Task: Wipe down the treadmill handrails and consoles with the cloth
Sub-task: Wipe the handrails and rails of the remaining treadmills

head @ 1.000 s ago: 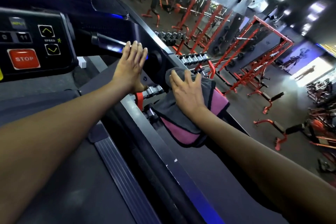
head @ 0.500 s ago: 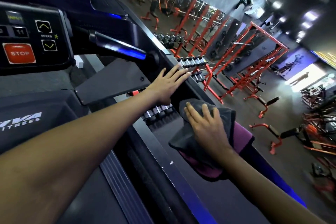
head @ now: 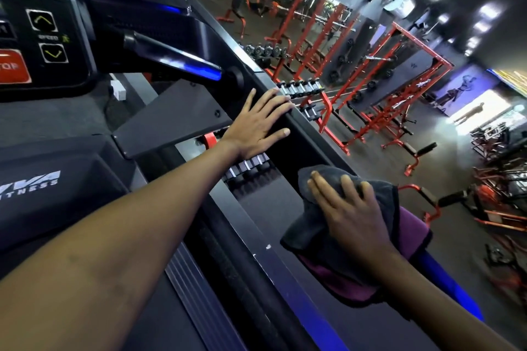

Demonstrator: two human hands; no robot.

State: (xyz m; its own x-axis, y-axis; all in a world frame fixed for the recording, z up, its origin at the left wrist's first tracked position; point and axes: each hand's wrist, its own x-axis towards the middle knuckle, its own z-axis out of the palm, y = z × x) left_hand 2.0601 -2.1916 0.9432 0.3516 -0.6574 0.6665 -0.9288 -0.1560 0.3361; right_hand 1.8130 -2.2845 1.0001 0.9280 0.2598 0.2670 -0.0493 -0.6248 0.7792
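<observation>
The treadmill's black right handrail (head: pixel 306 142) runs diagonally from upper left to lower right. My left hand (head: pixel 258 125) lies flat on it with straight, spread fingers. Lower down the rail, my right hand (head: pixel 349 208) presses a dark grey and purple cloth (head: pixel 310 225) against the rail, fingers spread over the cloth's top. The console (head: pixel 42 37) with a red STOP button and speed arrows sits at the upper left, away from both hands. A short black grip bar (head: pixel 171 57) with a blue gleam juts out beside the console.
The treadmill deck and side rail (head: pixel 199 302) lie below my arms. Beyond the handrail the gym floor holds red squat racks (head: pixel 385 88), dumbbell racks (head: pixel 299 85) and red benches (head: pixel 413 157). A bright doorway (head: pixel 482 114) glows at the far right.
My right hand has dragged the cloth down the handrail toward me. My left hand moved from near the grip bar onto the handrail and now lies flat there.
</observation>
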